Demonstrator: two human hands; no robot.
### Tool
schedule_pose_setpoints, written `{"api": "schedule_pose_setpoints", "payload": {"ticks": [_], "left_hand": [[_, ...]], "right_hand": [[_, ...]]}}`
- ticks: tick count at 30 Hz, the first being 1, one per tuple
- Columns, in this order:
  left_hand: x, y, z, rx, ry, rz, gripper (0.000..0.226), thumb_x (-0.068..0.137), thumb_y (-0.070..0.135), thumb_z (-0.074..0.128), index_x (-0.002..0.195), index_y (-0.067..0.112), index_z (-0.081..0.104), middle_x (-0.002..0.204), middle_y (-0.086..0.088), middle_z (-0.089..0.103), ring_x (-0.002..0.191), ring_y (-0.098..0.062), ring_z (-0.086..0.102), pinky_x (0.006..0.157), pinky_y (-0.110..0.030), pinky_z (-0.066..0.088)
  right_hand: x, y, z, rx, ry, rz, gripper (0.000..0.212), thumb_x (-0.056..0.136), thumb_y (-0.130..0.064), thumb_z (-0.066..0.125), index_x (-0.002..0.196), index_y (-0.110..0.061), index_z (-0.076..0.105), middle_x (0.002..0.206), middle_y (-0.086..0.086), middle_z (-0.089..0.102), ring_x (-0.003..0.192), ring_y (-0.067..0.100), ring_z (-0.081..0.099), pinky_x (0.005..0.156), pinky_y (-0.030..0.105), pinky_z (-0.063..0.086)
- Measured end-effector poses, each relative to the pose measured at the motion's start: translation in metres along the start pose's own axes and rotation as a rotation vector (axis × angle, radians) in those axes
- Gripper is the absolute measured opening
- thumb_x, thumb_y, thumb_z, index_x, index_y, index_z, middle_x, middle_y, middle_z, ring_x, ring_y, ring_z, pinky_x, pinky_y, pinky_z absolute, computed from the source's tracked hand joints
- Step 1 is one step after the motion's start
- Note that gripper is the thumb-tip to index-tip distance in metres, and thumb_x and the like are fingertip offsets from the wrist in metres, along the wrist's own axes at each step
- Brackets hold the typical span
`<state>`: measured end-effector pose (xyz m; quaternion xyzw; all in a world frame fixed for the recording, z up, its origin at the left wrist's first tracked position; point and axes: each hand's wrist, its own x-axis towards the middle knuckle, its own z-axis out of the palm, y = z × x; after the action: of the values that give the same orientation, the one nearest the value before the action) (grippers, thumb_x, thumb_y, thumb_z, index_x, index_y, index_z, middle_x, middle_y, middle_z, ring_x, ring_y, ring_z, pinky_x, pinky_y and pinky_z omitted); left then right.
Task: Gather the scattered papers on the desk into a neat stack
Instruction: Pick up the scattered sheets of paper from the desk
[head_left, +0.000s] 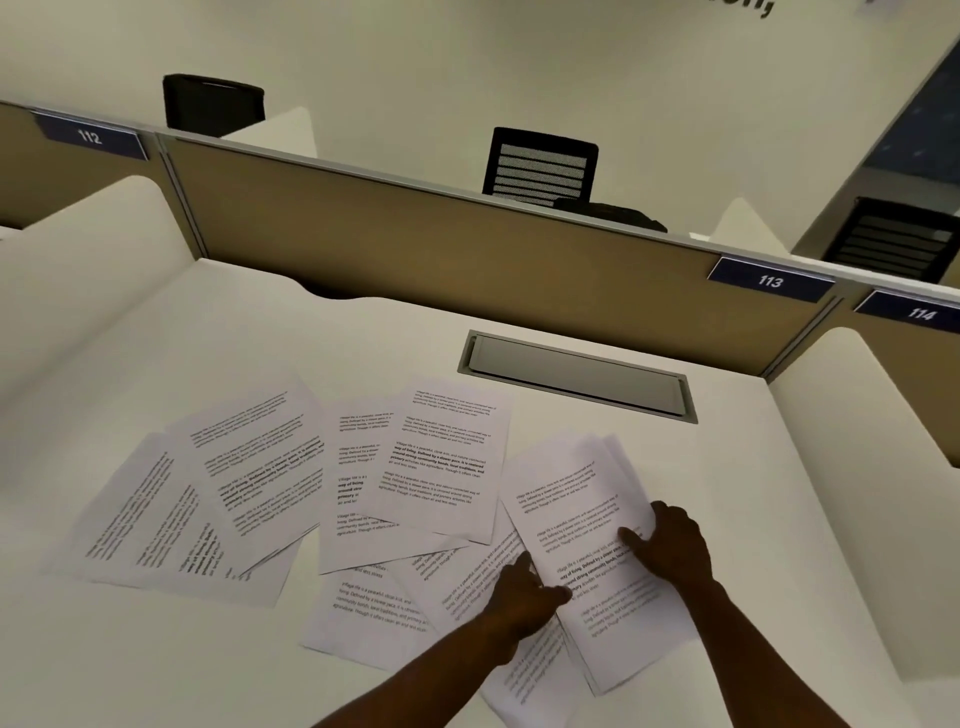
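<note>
Printed white sheets lie scattered over the white desk (156, 670). A loose bundle of several sheets (582, 499) sits at the right, its edges fanned and tilted. My left hand (519, 597) grips the bundle's left edge, thumb on top. My right hand (670, 545) holds its right edge, thumb pressed on the top page. Overlapping sheets (441, 467) lie in the middle, a further cluster of sheets (208, 509) at the left, and more sheets (374, 613) partly under my left forearm.
A recessed metal cable tray (576, 374) is set into the desk behind the papers. A tan partition (467, 249) with labels 112, 113 and 114 closes the back. White curved side dividers (83, 270) flank the desk. Black chairs stand beyond the partition.
</note>
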<state>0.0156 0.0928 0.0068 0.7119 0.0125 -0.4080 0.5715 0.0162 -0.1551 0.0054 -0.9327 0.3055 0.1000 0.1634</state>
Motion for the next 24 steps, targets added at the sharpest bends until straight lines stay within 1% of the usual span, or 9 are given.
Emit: {"api": "schedule_pose_setpoints", "payload": {"ticks": [3,5,10,12,15,16,18,21,24], "left_hand": [[0.0,0.0,-0.001,0.016,0.002,0.023,0.061,0.089,0.023,0.072,0.144,0.02,0.045,0.137,-0.005,0.06,0.116,-0.018,0.059,0.102,-0.033,0.05],[0.0,-0.002,-0.001,0.017,-0.004,0.034,0.061,0.089,0.021,0.072,0.144,0.021,0.045,0.136,-0.007,0.06,0.121,-0.022,0.059,0.104,-0.035,0.05],[0.0,-0.003,-0.003,0.025,-0.009,0.035,0.06,0.089,0.021,0.072,0.143,0.019,0.045,0.132,-0.012,0.061,0.118,-0.026,0.061,0.1,-0.037,0.052],[-0.002,-0.002,-0.005,0.021,-0.018,0.038,0.059,0.09,0.022,0.071,0.143,0.021,0.044,0.131,-0.012,0.06,0.111,-0.023,0.062,0.099,-0.036,0.052],[-0.003,-0.004,-0.008,0.038,-0.033,0.04,0.056,0.091,0.025,0.07,0.142,0.021,0.046,0.129,-0.009,0.06,0.117,-0.024,0.061,0.104,-0.039,0.051],[-0.004,-0.005,-0.009,0.048,-0.03,0.041,0.056,0.091,0.027,0.07,0.141,0.022,0.046,0.128,-0.008,0.06,0.119,-0.025,0.06,0.105,-0.04,0.051],[-0.003,-0.008,-0.011,0.06,-0.034,0.043,0.054,0.091,0.028,0.07,0.139,0.023,0.047,0.125,-0.006,0.059,0.12,-0.025,0.06,0.104,-0.039,0.051],[0.0,-0.012,-0.012,0.06,-0.029,0.041,0.04,0.09,0.029,0.07,0.127,0.023,0.055,0.127,-0.011,0.06,0.119,-0.03,0.06,0.103,-0.042,0.052],[0.004,-0.016,-0.02,0.01,0.061,0.02,0.049,0.087,0.032,0.072,0.132,0.027,0.055,0.126,-0.005,0.061,0.115,-0.023,0.063,0.1,-0.037,0.054]], "right_hand": [[-0.007,-0.001,0.0,0.017,0.007,0.011,0.075,0.083,-0.055,0.068,0.137,-0.008,0.046,0.128,0.017,0.057,0.118,0.034,0.057,0.097,0.042,0.05],[-0.01,-0.001,0.001,0.052,0.017,0.017,0.074,0.083,-0.053,0.069,0.138,-0.009,0.044,0.129,0.016,0.056,0.119,0.033,0.056,0.097,0.041,0.049],[-0.012,-0.001,-0.002,0.214,-0.007,0.048,0.079,0.082,-0.046,0.075,0.143,-0.007,0.044,0.137,0.017,0.057,0.126,0.036,0.055,0.105,0.043,0.046],[-0.013,-0.001,-0.007,0.314,-0.036,0.074,0.067,0.079,-0.037,0.079,0.135,-0.008,0.054,0.132,0.015,0.062,0.119,0.034,0.059,0.102,0.045,0.048],[-0.022,0.005,-0.018,0.497,-0.079,0.058,0.038,0.076,-0.017,0.08,0.113,-0.013,0.068,0.113,0.013,0.072,0.097,0.029,0.067,0.092,0.049,0.055],[-0.026,0.006,-0.022,0.53,-0.108,0.029,0.038,0.077,-0.013,0.079,0.113,-0.013,0.068,0.111,0.012,0.073,0.096,0.028,0.068,0.092,0.051,0.055],[-0.035,0.01,-0.028,0.508,-0.153,-0.054,0.046,0.082,-0.011,0.076,0.126,-0.014,0.063,0.119,0.01,0.071,0.103,0.029,0.067,0.095,0.051,0.053],[-0.047,0.013,-0.031,0.429,-0.155,-0.116,0.061,0.085,-0.008,0.073,0.142,-0.013,0.051,0.132,0.012,0.063,0.117,0.033,0.061,0.101,0.044,0.048],[-0.058,0.015,-0.039,0.532,-0.14,-0.122,0.061,0.084,-0.004,0.073,0.141,-0.015,0.051,0.128,0.011,0.065,0.109,0.032,0.065,0.097,0.046,0.051]]}}
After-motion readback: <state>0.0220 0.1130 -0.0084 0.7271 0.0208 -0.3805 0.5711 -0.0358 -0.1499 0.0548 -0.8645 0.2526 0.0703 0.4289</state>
